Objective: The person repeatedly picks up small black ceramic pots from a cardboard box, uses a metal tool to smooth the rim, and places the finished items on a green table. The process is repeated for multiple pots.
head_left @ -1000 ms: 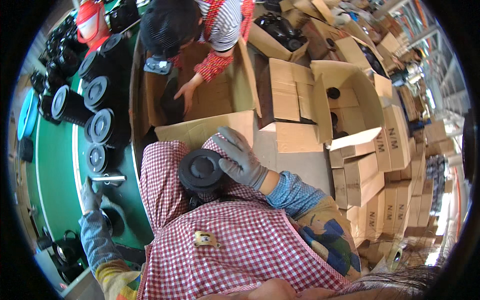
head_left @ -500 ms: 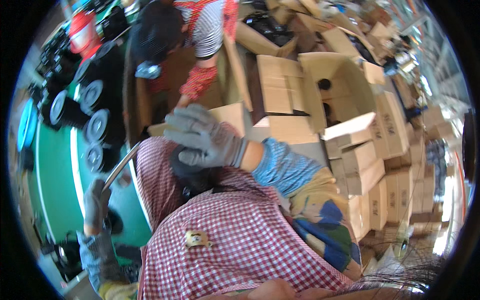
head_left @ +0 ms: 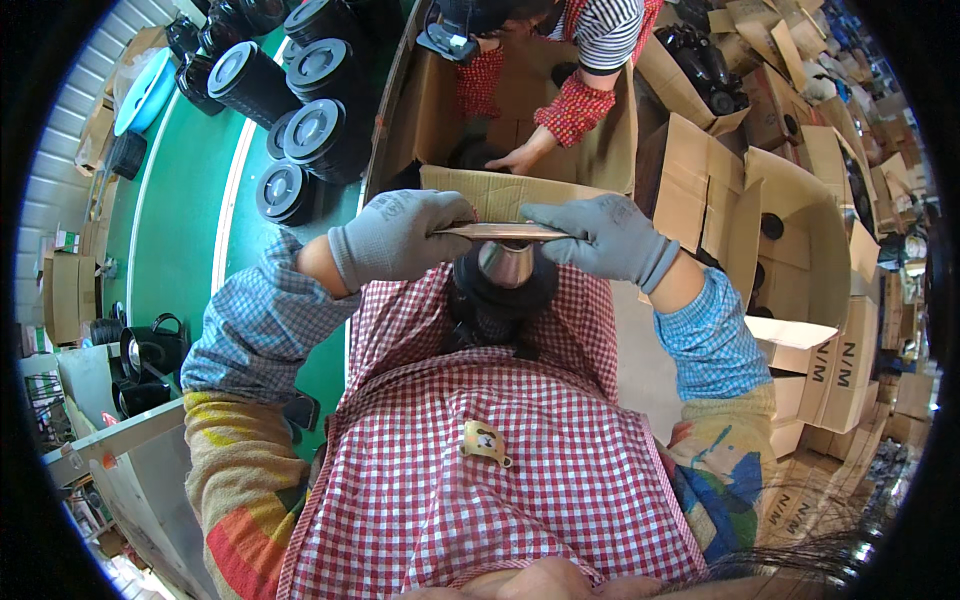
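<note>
Holding a flat-rimmed metal piece (head_left: 503, 231), left hand (head_left: 400, 235) and right hand (head_left: 605, 238), fingers (head_left: 450, 211) clamped on opposite edges.

A co-worker (head_left: 605, 45) in a black-and-white striped top with red patterned sleeves is leaning over a large, open, brown cardboard box (head_left: 615, 150). Left of that box, a long, flat, green tabletop (head_left: 175, 225) with a white stripe is stretching away, and a light-blue round basin (head_left: 146, 92) is resting along its far side. Right of the box, another open, brown cardboard carton (head_left: 815, 205) is standing, while tall brown cardboard boxes (head_left: 848, 370) are standing just nearer.
</note>
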The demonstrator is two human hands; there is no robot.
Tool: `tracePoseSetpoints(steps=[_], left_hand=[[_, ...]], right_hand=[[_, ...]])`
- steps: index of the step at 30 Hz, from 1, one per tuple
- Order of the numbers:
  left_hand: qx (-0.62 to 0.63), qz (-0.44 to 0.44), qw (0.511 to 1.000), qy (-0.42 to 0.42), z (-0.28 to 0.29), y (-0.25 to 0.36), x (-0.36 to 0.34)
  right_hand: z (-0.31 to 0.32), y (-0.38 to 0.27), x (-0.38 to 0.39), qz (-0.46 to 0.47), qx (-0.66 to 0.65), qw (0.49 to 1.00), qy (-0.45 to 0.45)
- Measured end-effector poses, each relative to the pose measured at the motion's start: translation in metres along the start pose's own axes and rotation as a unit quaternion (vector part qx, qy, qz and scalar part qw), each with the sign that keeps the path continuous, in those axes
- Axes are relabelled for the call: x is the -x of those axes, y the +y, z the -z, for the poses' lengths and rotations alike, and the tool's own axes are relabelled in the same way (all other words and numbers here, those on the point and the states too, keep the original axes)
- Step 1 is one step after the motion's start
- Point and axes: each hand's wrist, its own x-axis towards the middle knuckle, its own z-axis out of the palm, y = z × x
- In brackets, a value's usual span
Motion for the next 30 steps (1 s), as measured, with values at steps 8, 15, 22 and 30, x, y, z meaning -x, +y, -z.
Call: tracePoseSetpoints(steps=[8, 15, 22, 30], left_hand=[[-0.053, -0.040, 0.991, -0.112, 0.003, -0.032, -0.035], [-0.051, 0.026, 0.985, -0.162, 0.005, -0.011, -0.037], [0.056, 0.030, 0.992, -0.112, -0.039, -0.069, -0.061], [0.088, 0.021, 0.996, -0.025, -0.066, -0.089, -0.117]], right_hand=[[-0.019, -0.015, 0.019, -0.079, -0.008, 0.996, -0.037], [0.004, -0.001, -0.014, 0.020, 0.107, 0.978, -0.177], [-0.046, -0.007, -0.002, 0.061, -0.038, 0.997, -0.019], [-0.054, -0.018, -0.028, 0.038, -0.388, 0.921, -0.029]])
